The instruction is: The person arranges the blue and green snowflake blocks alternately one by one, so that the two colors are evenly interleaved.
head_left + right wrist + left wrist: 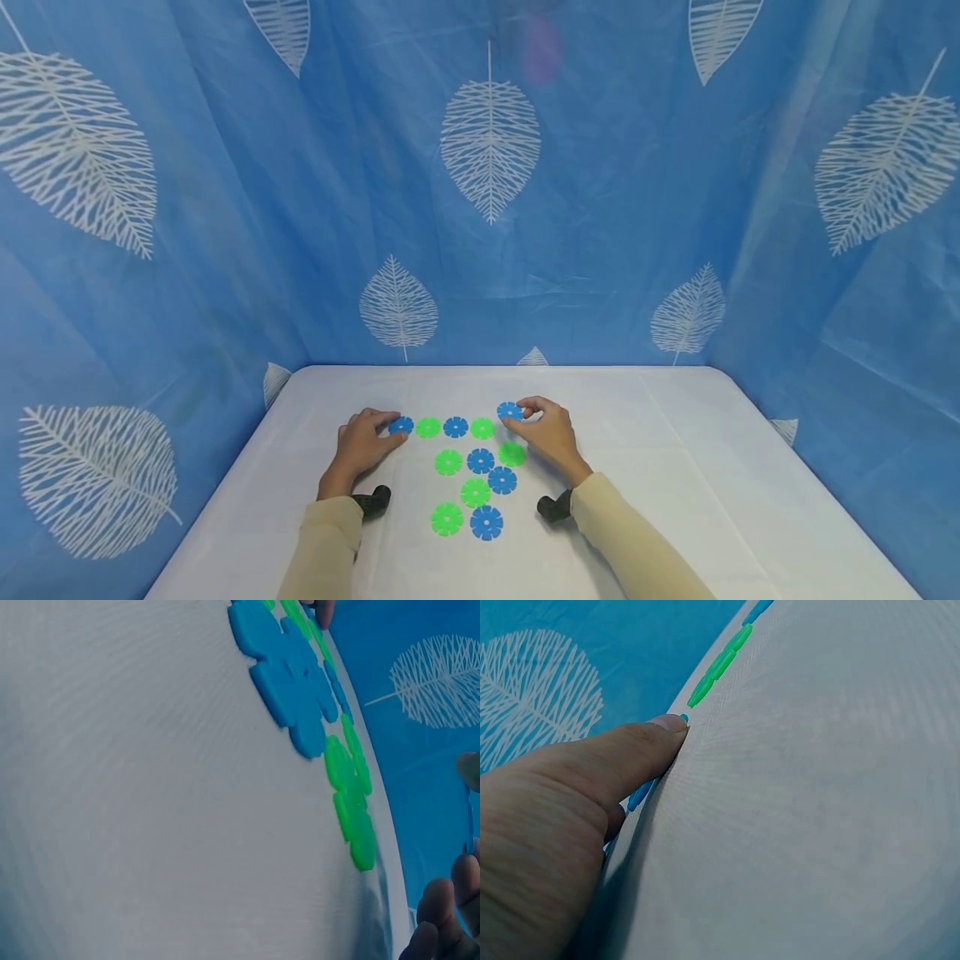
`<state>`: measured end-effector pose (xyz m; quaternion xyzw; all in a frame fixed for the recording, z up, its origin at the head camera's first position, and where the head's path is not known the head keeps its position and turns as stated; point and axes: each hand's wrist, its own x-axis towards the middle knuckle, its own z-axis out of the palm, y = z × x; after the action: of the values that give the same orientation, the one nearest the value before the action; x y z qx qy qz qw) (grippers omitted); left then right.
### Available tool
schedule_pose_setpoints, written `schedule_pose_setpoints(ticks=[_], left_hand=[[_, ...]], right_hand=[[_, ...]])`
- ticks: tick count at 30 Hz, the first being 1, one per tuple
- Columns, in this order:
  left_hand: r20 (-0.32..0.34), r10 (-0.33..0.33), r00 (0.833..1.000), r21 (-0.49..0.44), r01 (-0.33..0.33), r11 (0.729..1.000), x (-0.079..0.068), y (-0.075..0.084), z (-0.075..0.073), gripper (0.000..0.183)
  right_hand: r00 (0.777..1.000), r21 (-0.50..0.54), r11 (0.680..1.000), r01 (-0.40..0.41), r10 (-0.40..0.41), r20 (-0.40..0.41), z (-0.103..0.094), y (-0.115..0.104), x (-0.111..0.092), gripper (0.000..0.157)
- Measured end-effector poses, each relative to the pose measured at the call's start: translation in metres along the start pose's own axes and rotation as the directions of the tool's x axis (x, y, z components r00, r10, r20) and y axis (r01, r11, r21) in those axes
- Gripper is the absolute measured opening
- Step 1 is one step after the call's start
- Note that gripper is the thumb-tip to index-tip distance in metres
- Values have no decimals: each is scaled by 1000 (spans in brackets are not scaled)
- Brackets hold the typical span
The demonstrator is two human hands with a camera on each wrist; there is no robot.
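Note:
At the left end of a row of notched plastic discs, my left hand [363, 446] holds a blue notched disc [401, 425] between thumb and fingers, low at the tabletop. In the left wrist view the thumb [649, 746] hides most of that disc. My right hand [550, 429] pinches another blue notched disc [510, 411] by its edge, just past the row's right end; the right wrist view shows it edge-on, raised off the cloth. Between the hands lie a green disc [428, 427], a blue disc [455, 427] and a second green disc [482, 428].
Nearer me, several more discs lie flat, among them a green one [448, 462], a blue one [481, 461] and a green one [512, 454] below the right hand. The white-covered table [660, 500] meets blue leaf-patterned curtains [600, 208] at the back and sides.

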<state>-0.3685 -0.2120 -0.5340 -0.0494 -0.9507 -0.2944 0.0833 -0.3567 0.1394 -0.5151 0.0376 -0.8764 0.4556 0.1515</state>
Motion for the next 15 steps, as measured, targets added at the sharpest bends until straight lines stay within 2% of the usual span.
schedule_pose_setpoints(ticks=[5,15], left_hand=[[8,-4,1000,-5,4,1000,-1,1,-1,53],[11,-15,1000,-13,15,1000,0,3,-3,54]], right_hand=[[999,-62,997,-38,39,10,3,5,3,42],[991,-136,989,-66,81,106,2,3,5,40]])
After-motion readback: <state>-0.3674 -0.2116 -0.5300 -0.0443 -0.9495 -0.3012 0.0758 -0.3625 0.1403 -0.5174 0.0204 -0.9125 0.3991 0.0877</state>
